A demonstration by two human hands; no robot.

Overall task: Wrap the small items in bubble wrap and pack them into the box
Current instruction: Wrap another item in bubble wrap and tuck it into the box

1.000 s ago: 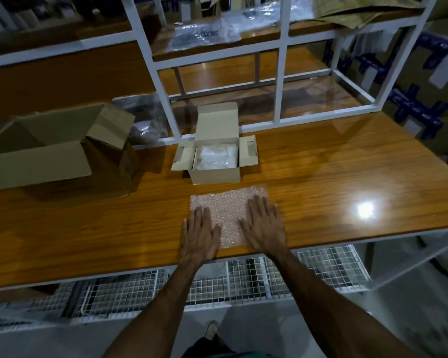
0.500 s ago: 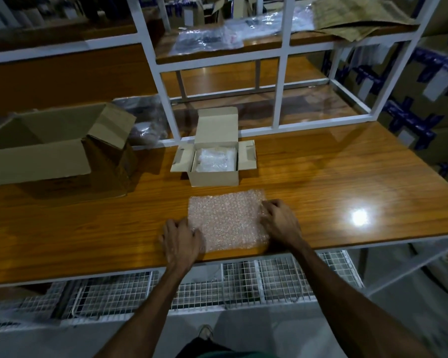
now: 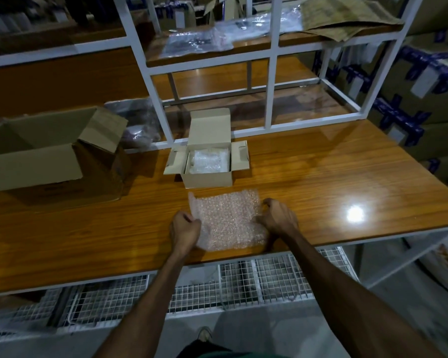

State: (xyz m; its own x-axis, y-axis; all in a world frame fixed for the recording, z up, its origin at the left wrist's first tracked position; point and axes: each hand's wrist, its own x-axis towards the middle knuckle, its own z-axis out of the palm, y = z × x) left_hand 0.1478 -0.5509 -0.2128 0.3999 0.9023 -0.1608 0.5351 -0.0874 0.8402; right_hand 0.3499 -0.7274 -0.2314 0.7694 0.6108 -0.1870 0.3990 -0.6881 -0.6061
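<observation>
A sheet of bubble wrap [image 3: 228, 218] lies on the wooden table [image 3: 321, 182] near its front edge. My left hand [image 3: 184, 229] grips the sheet's left edge, which is lifted and curled up. My right hand [image 3: 278, 215] grips the right edge with curled fingers. Just behind the sheet stands a small open cardboard box [image 3: 208, 177] with its lid up and side flaps out. Inside it lies a white wrapped bundle [image 3: 208, 161]. No loose small item shows on the sheet.
A large open carton [image 3: 49, 161] stands at the left of the table. A white metal shelf frame [image 3: 270, 73] rises behind the small box, with plastic bags [image 3: 140, 122] at its foot. Wire baskets [image 3: 243, 285] hang under the table. Stacked cartons [image 3: 424, 86] stand at right.
Both hands went from lying flat on the bubble wrap to its left and right edges and curled round them. The left edge has lifted off the table.
</observation>
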